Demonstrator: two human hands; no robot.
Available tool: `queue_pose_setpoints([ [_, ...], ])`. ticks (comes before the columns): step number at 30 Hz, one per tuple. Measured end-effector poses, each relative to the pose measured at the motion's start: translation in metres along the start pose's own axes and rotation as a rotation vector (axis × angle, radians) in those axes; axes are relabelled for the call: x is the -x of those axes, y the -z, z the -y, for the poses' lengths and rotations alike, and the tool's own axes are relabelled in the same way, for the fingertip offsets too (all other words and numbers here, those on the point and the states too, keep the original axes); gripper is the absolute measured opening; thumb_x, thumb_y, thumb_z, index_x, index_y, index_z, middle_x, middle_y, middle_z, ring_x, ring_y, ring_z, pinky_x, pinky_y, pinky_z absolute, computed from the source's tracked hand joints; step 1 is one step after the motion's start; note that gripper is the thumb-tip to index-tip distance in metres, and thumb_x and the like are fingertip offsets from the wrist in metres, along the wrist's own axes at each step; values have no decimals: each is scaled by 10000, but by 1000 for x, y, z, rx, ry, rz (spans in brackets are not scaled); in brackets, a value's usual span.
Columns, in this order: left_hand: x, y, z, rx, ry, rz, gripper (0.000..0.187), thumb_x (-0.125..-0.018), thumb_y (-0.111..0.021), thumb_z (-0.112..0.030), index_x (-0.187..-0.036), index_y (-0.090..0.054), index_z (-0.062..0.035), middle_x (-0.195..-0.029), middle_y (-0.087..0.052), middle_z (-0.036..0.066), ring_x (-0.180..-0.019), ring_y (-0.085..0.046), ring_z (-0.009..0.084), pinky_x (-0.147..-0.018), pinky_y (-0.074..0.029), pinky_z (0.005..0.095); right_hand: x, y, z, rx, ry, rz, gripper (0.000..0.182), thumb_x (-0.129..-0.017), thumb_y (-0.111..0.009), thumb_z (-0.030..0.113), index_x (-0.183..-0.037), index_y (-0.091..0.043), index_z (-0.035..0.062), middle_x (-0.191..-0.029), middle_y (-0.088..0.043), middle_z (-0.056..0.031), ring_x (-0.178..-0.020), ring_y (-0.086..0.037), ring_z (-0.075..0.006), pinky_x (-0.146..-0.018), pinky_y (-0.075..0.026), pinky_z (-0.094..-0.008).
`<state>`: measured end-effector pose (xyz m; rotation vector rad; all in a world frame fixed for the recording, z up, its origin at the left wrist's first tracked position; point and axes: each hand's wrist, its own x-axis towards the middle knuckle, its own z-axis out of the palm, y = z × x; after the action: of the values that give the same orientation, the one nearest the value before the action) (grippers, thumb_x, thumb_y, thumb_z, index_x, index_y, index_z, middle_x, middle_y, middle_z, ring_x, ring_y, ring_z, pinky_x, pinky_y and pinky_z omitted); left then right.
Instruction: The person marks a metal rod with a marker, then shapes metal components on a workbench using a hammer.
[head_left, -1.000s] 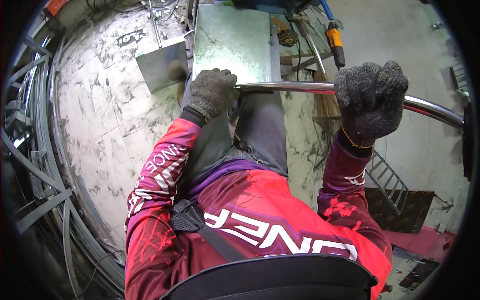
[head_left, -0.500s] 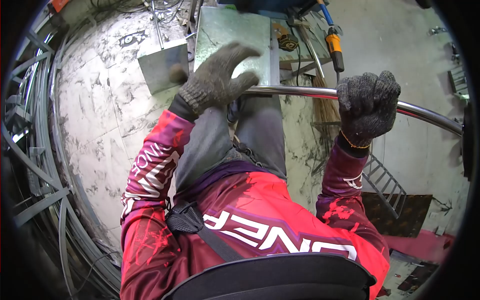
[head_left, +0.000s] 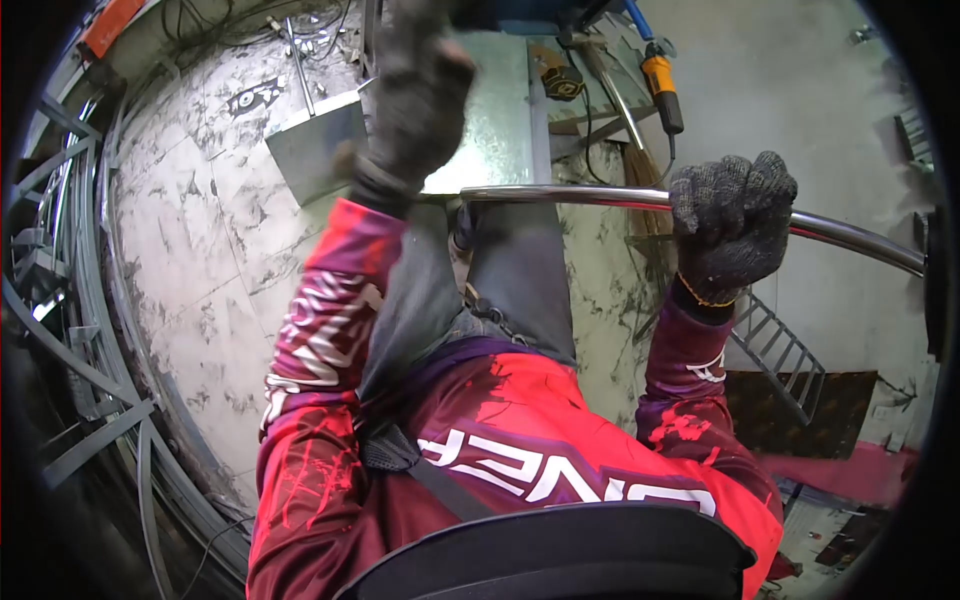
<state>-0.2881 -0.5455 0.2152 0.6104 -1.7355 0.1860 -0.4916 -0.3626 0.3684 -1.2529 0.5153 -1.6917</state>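
A shiny round metal pipe [head_left: 590, 194] runs across in front of me above my thighs, its left end near my knees and its other end past the right edge of view. My right hand [head_left: 733, 225], in a dark knitted glove, is wrapped round the pipe. Away from the pipe, my gloved left hand [head_left: 418, 110] is raised over the left side of a metal-topped table [head_left: 500, 110]. Motion smears its fingers, and I cannot tell whether they hold anything.
A yellow and black tape measure [head_left: 562, 82] lies at the table's right side. Beyond it is an orange power tool [head_left: 660, 85] with a cord. A grey metal box [head_left: 318, 150] stands left of the table. Long metal bars [head_left: 95, 310] line the left; a ladder-like frame [head_left: 780, 360] lies at right.
My left hand has moved up and forward from beside the pipe's left end, which now shows uncovered. My right hand keeps its grip on the pipe in nearly the same place.
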Motion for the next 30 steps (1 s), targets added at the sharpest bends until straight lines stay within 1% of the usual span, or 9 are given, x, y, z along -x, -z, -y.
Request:
queue_pose_setpoints([
  [5,7,16,12,-197,-50,-279,435,-967,-521,-75,-1393,-495,13,-1380,-478,246,-1237,-503,418,-1008,-428,532,1,1,-2,46,21,-5,379,-1086,-351,340,-777,-413,129,-562,-356,1,-431,-312,-132,-481,-423,-316],
  [7,74,-24,3,-48,-151,-93,512,-974,-573,-216,-1427,-469,-1,-1387,-478,232,-1231,-496,381,-1127,-329,538,1,-1,-5,44,40,-52,376,-1086,-351,338,-778,-411,130,-562,-361,2,-431,-311,-131,-483,-427,-318],
  [8,9,-6,-38,373,35,-4,623,-978,-576,-372,-1465,-412,-22,-1420,-463,234,-1250,-479,411,-1141,-292,545,1,-1,-5,46,49,-92,374,-1085,-352,337,-779,-409,130,-563,-365,2,-430,-311,-131,-484,-432,-320],
  [10,41,-36,-73,799,635,371,698,-971,-518,-550,-1508,-370,-129,-1519,-399,229,-1413,-351,475,-1154,-252,606,7,-7,-2,18,19,-101,375,-1086,-344,337,-778,-409,133,-563,-366,3,-430,-312,-130,-484,-433,-323],
  [12,23,-29,-54,415,170,305,644,-1029,-470,-460,-1513,-365,-47,-1519,-412,222,-1412,-391,429,-1117,-363,451,6,-6,-2,64,49,-66,367,-1086,-327,327,-780,-409,142,-564,-366,7,-429,-317,-127,-485,-434,-326],
  [13,20,-29,-62,720,394,300,724,-974,-453,-624,-1523,-355,-160,-1509,-424,223,-1422,-354,463,-1179,-264,557,9,-3,0,60,40,-80,365,-1087,-325,325,-783,-410,141,-564,-369,6,-429,-318,-127,-485,-433,-326],
  [15,5,-19,-66,853,470,293,674,-1002,-474,-547,-1514,-369,-121,-1489,-444,231,-1412,-395,410,-1168,-289,557,8,3,0,51,42,-98,363,-1087,-322,323,-786,-411,141,-565,-372,6,-428,-320,-127,-484,-433,-326],
  [22,5,51,62,1513,561,-33,620,-1000,-514,-450,-1498,-397,-101,-1490,-451,218,-1384,-434,373,-1110,-357,532,4,3,-1,43,9,-18,306,-1066,-366,274,-796,-433,145,-563,-360,20,-446,-329,-118,-531,-422,-319],
  [30,-31,86,17,2248,616,-531,565,-998,-560,-340,-1480,-428,-78,-1490,-458,203,-1351,-479,331,-1044,-434,503,5,-2,-2,42,19,-59,309,-1069,-376,290,-802,-438,147,-563,-373,27,-445,-339,-117,-500,-415,-307],
])
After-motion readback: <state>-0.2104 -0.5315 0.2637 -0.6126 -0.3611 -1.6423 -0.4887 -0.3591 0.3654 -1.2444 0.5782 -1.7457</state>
